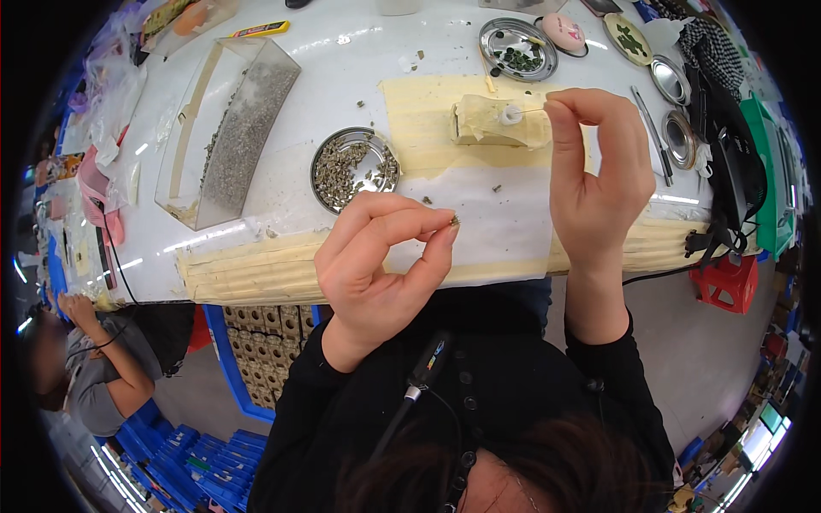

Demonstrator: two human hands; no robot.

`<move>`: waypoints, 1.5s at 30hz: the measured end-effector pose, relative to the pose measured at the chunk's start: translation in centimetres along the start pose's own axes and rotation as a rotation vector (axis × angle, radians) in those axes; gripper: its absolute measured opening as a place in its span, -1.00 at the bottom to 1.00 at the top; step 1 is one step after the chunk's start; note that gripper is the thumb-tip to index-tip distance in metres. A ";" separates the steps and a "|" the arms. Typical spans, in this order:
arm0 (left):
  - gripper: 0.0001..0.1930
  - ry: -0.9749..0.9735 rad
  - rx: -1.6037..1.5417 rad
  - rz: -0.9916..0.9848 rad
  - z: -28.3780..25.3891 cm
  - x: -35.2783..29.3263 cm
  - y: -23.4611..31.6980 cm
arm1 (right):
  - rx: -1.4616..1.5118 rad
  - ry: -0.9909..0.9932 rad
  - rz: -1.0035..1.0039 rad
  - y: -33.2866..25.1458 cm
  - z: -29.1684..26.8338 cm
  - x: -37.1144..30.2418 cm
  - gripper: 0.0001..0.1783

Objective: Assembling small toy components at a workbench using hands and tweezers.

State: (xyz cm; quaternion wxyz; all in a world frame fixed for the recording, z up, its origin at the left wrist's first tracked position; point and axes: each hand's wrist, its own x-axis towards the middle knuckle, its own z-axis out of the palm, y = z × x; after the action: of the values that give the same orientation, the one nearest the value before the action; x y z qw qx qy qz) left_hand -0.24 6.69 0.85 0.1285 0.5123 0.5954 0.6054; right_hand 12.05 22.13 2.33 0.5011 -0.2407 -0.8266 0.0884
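Note:
My left hand (376,261) pinches a tiny metal piece (455,221) between thumb and forefinger, above the table's near side. My right hand (600,175) is closed on a thin needle-like tool (534,109), whose far end points at a small white cup (511,114). That cup sits on a block wrapped in cream tape (475,128), which rests on a taped patch of the table. Just beyond my left hand stands a round metal dish (373,161) with many small metal pieces (333,175). A few loose pieces (496,188) lie between my hands.
A clear box (190,141) of small grey bits stands left. At the far right are a metal plate (486,43) with dark green pieces, a pink round object (563,31) and metal lids (678,137). A blue crate (224,355) sits below; a person (107,376) works at left.

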 end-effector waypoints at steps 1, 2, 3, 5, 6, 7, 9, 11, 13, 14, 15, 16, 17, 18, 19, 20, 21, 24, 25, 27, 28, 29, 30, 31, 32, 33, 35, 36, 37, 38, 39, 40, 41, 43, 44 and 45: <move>-0.81 0.005 -0.008 -0.007 0.0 -0.1 0.0 | -0.058 -0.026 -0.046 0.4 0.2 0.0 -0.91; -0.81 0.011 -0.006 -0.003 0.0 0.0 0.0 | -0.116 -0.052 -0.093 0.7 0.3 0.0 -0.90; -0.80 0.017 -0.005 0.001 0.0 0.0 0.0 | -0.129 -0.093 -0.072 0.8 0.5 -0.2 -0.89; -0.80 0.030 -0.009 0.011 -0.1 -0.1 -0.1 | -0.113 -0.065 -0.031 0.1 0.1 -0.2 -0.89; -0.79 0.035 -0.015 0.017 -0.1 -0.2 -0.1 | -0.103 -0.052 -0.011 -0.5 -0.2 -0.4 -0.89; -0.79 0.037 -0.021 0.025 -0.2 -0.2 -0.1 | 0.093 -0.170 0.089 -1.3 -0.7 -0.6 -0.89; -0.79 0.027 -0.001 0.060 -0.2 -0.1 -0.1 | 0.485 -0.406 0.288 -3.0 -1.6 -1.5 -0.89; -0.78 0.014 0.019 0.089 -0.1 0.0 0.0 | 0.813 -0.517 0.542 -3.9 -1.5 -2.2 -0.89; -0.78 0.001 0.045 0.111 -0.2 0.1 0.0 | 1.045 -0.583 0.722 -3.9 -1.2 -3.0 -0.89; -0.78 -0.005 0.056 0.108 -0.3 0.1 0.1 | 1.119 -0.584 0.801 -3.9 -1.1 -3.1 -0.90; -0.78 -0.011 0.066 0.106 -0.4 0.1 0.4 | 1.193 -0.584 0.881 -4.0 -1.1 -3.1 -0.90; -0.78 -0.016 0.075 0.104 -0.4 0.1 0.4 | 1.263 -0.584 0.962 -4.0 -1.1 -3.2 -0.90; -0.78 -0.005 0.098 0.115 -0.3 0.2 0.3 | 1.166 -0.560 0.865 -3.9 -1.0 -3.3 -0.91; -0.77 0.007 0.120 0.127 -0.3 0.3 0.1 | 1.069 -0.535 0.769 -3.8 -0.9 -3.5 -0.91; -0.76 0.018 0.144 0.137 -0.2 0.5 -0.1 | 0.972 -0.510 0.675 -3.7 -0.9 -3.6 -0.91; -0.76 0.029 0.181 0.149 -0.2 0.4 -0.1 | 0.807 -0.451 0.510 -3.8 -0.9 -3.5 -0.91; -0.76 0.039 0.218 0.162 -0.1 0.4 -0.2 | 0.640 -0.389 0.348 -4.0 -0.8 -3.2 -0.90; -0.76 0.055 0.309 0.213 0.2 0.5 -0.1 | 0.376 -0.247 0.083 -4.3 -0.3 -3.4 -0.87; -0.76 0.058 0.335 0.232 0.3 0.6 -0.2 | 0.327 -0.208 0.031 -4.3 -0.2 -3.5 -0.86; -0.78 0.030 0.318 0.206 0.1 0.5 -0.1 | 0.456 -0.275 0.193 -4.3 -0.4 -3.5 -0.88; -0.79 0.016 0.308 0.193 0.1 0.5 0.0 | 0.520 -0.308 0.274 -4.3 -0.5 -3.5 -0.90; -0.79 0.018 0.300 0.197 0.1 0.4 -0.1 | 0.627 -0.343 0.385 -4.2 -0.5 -3.7 -0.92; -0.79 0.020 0.293 0.201 0.1 0.4 -0.1 | 0.733 -0.377 0.495 -4.1 -0.4 -4.0 -0.93; -0.79 0.023 0.284 0.205 0.1 0.4 -0.2 | 0.839 -0.411 0.607 -4.0 -0.3 -4.2 -0.94; -0.79 0.007 0.264 0.200 0.1 0.4 -0.2 | 0.927 -0.448 0.707 -4.0 -0.5 -4.2 -0.94; -0.79 -0.009 0.244 0.195 0.0 0.4 0.0 | 1.014 -0.485 0.807 -4.0 -0.7 -4.2 -0.92; -0.78 -0.033 0.153 0.168 -0.2 0.4 -0.1 | 1.161 -0.580 0.962 -3.9 -1.0 -4.0 -0.89; -0.77 -0.040 0.081 0.146 -0.3 0.5 -0.4 | 1.219 -0.638 1.015 -3.7 -1.2 -3.6 -0.88; -0.77 -0.047 0.009 0.125 -0.4 0.5 -0.5 | 1.277 -0.697 1.068 -3.7 -1.3 -3.5 -0.88; -0.77 -0.043 0.001 0.116 -0.4 0.5 -0.5 | 1.279 -0.682 1.060 -3.8 -1.3 -3.4 -0.88; -0.77 -0.039 -0.007 0.106 -0.3 0.5 -0.5 | 1.280 -0.667 1.052 -3.9 -1.4 -3.5 -0.88; -0.77 -0.035 -0.014 0.097 -0.3 0.4 -0.5 | 1.281 -0.653 1.044 -4.0 -1.4 -3.5 -0.88; -0.77 -0.035 0.010 0.100 -0.3 0.3 -0.5 | 1.279 -0.602 1.022 -4.2 -1.4 -3.7 -0.88; -0.78 -0.035 0.060 0.106 -0.3 0.1 -0.4 | 1.274 -0.502 0.977 -4.5 -1.2 -4.1 -0.87; -0.78 -0.035 0.085 0.115 -0.3 0.1 -0.3 | 1.186 -0.507 0.878 -4.4 -1.1 -4.2 -0.88; -0.78 -0.035 0.111 0.125 -0.3 0.1 -0.3 | 1.098 -0.510 0.781 -4.2 -1.1 -4.3 -0.88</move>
State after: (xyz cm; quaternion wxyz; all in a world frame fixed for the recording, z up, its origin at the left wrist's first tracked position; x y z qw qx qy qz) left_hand -0.63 6.68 0.73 0.0723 0.5651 0.5926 0.5694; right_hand 13.35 16.30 1.08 0.2731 -0.2038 -0.6077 0.7174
